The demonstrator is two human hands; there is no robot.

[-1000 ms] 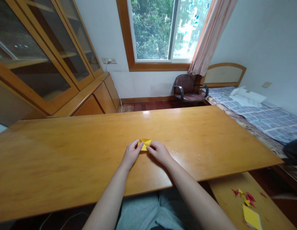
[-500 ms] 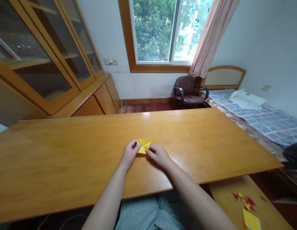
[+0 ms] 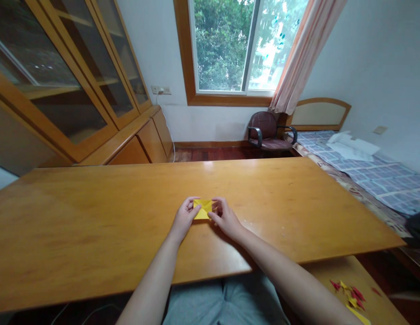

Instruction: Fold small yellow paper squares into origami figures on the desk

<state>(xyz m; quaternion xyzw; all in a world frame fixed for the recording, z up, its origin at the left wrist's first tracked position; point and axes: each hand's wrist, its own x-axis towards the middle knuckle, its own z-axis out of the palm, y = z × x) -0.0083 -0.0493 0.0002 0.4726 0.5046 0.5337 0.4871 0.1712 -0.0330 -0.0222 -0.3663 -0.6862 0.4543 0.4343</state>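
Note:
A small square of yellow origami paper with crease lines is held between my two hands, just over the wooden table. My left hand pinches its left edge, thumb on the near face and fingers behind. On the opposite side, my right hand grips the right edge between thumb and fingers. The fingertips behind the paper are partly hidden.
Lower right, a lower wooden surface bears several folded red and yellow paper pieces and yellow paper. Tiny white scraps lie right of my right hand. Beyond the table stand a chair, a bed and a glass-fronted cabinet.
The paper's outline has gone from pointed and slanted to a flatter rectangle. My right hand's fingers have lifted and spread a little at its right edge. The view has tilted slightly.

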